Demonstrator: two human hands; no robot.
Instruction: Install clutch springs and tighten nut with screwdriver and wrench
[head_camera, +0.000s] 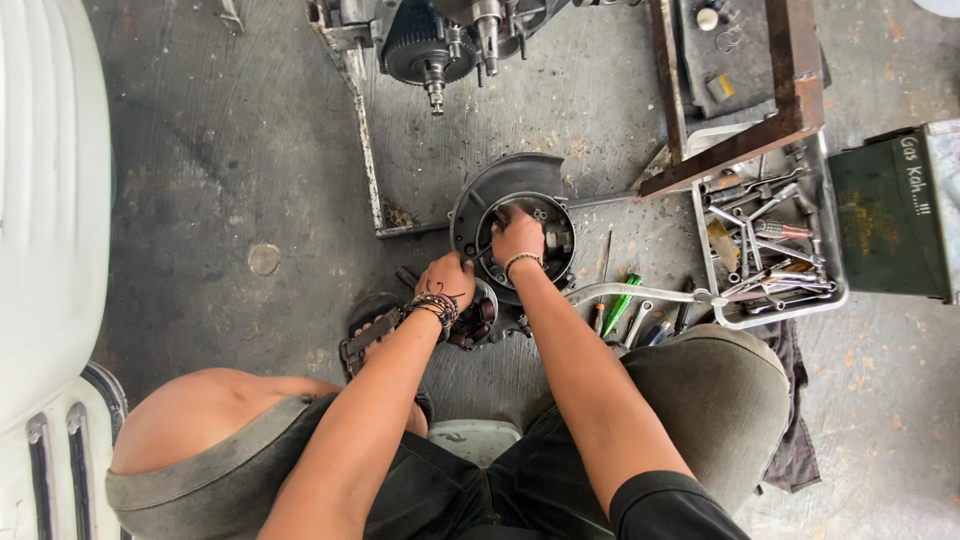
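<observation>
A dark round engine housing (505, 190) lies on the concrete floor between my knees. My right hand (517, 236) reaches into its circular opening, fingers curled on something inside; what it grips is hidden. My left hand (447, 279), with several bead bracelets at the wrist, presses on the housing's near rim beside a smaller metal part (482, 312). Whether the left hand holds anything is unclear.
A grey metal tray (835, 296) full of wrenches and sockets sits at the right. Loose screwdrivers, one with a green handle (622, 300), lie beside my right knee. An engine block (440, 40) stands at the top, a rusty frame (795, 90) and a green box (885, 215) to the right, white bodywork (45, 200) at the left.
</observation>
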